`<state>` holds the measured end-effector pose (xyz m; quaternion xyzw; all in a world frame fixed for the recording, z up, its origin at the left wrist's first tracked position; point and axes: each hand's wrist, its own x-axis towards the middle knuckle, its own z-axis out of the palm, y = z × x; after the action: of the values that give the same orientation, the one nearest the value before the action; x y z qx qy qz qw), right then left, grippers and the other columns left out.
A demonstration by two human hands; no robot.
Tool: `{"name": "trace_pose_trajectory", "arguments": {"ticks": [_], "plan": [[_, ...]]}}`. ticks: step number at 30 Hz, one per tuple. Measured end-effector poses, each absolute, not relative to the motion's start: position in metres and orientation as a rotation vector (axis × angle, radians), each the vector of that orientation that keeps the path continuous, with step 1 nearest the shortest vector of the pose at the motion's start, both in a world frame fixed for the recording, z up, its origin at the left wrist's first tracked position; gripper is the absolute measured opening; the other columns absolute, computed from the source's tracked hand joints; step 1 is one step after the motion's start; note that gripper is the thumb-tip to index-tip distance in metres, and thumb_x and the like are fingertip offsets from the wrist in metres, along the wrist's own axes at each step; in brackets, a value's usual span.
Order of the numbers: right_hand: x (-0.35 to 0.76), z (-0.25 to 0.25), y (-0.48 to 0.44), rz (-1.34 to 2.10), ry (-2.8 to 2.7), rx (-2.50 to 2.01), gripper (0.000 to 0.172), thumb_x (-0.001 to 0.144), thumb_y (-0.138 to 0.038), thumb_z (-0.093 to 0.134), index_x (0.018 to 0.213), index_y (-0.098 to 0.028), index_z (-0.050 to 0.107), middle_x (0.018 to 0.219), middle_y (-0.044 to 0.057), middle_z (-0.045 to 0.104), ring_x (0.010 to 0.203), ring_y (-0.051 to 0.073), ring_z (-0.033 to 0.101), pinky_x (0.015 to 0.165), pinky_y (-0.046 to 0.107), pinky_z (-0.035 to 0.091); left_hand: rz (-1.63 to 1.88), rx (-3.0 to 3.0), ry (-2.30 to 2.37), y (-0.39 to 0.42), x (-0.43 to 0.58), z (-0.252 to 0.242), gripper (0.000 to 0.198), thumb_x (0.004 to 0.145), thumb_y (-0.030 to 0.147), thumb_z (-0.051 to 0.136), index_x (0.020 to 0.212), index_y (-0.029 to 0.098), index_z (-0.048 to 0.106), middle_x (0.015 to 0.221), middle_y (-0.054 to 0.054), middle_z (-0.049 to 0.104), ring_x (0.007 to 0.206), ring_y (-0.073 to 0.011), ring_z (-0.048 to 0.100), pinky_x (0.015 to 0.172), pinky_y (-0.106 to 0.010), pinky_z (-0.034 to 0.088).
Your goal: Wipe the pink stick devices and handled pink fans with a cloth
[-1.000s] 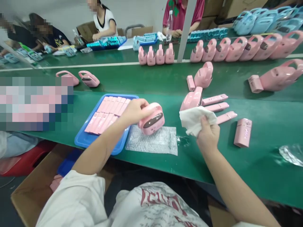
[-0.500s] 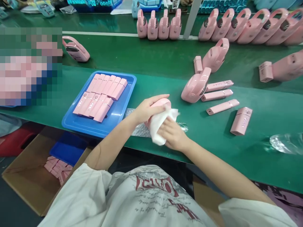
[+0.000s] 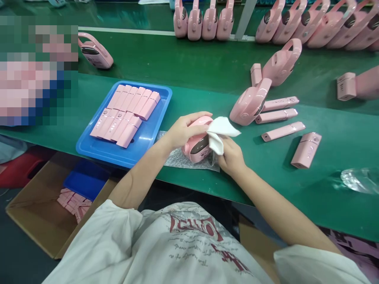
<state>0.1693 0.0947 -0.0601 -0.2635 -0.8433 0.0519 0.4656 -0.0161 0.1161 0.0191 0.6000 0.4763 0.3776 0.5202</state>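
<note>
My left hand (image 3: 184,133) is wrapped round the top of a glossy pink device (image 3: 189,148) with a dark oval window. It holds the device tilted over a sheet of bubble wrap (image 3: 176,159) near the table's front edge. A folded white cloth (image 3: 222,127) is pinched in my right hand (image 3: 232,157), just right of the device. Whether the cloth touches the device, I cannot tell. Farther right, a similar pink device with a loop handle (image 3: 247,105) lies beside several slim pink sticks (image 3: 282,131).
A blue tray (image 3: 145,144) of pink sticks stands to the left. Pink handled devices (image 3: 209,25) line the back ledge. At the right lie a thicker pink block (image 3: 307,150) and a clear plastic piece (image 3: 359,180). An open cardboard box (image 3: 38,227) sits below the table at left.
My right hand has lifted the white cloth off the device's front and moved right. The dark window now shows. My left hand keeps its hold. The camera view has shifted slightly.
</note>
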Motion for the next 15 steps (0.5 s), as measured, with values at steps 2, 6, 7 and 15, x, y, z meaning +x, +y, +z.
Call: {"name": "trace_pose_trajectory", "arguments": {"ticks": [2,6,7,15], "plan": [[0.167,-0.060,0.093,0.103,-2.132,-0.491,0.038,0.094,-0.019,0.042,0.129,-0.017,0.057,0.111,0.014,0.071,0.113,0.025,0.065,0.093,0.042,0.056,0.892,1.428,1.153,0.117,-0.017,0.018,0.048,0.075,0.034,0.068,0.120,0.016,0.067,0.122,-0.007,0.068,0.112,-0.0252,0.060,0.098,-0.035,0.045],[0.167,-0.063,0.095,0.252,-2.091,-0.437,0.033,0.096,-0.024,0.042,0.118,-0.018,0.065,0.115,0.014,0.069,0.122,0.025,0.060,0.104,0.046,0.049,0.908,1.392,1.146,0.119,-0.019,0.016,0.049,0.075,0.035,0.069,0.121,0.017,0.067,0.119,-0.008,0.069,0.107,-0.0246,0.062,0.092,-0.034,0.048],[0.168,-0.064,0.098,0.393,-2.016,-0.579,0.033,0.097,-0.031,0.042,0.114,-0.017,0.067,0.114,0.014,0.070,0.115,0.026,0.063,0.100,0.046,0.052,0.924,1.374,1.126,0.120,-0.021,0.015,0.050,0.074,0.034,0.070,0.120,0.016,0.067,0.120,-0.008,0.069,0.109,-0.0246,0.062,0.093,-0.034,0.047],[0.181,-0.054,0.118,1.290,-1.292,-1.124,0.062,0.070,-0.078,0.060,0.078,-0.017,0.070,0.062,0.001,0.064,0.056,0.017,0.059,0.051,0.029,0.050,0.997,1.278,1.080,0.114,-0.034,0.007,0.047,0.068,0.032,0.073,0.113,0.017,0.071,0.119,-0.009,0.070,0.114,-0.0279,0.062,0.098,-0.039,0.048]]}}
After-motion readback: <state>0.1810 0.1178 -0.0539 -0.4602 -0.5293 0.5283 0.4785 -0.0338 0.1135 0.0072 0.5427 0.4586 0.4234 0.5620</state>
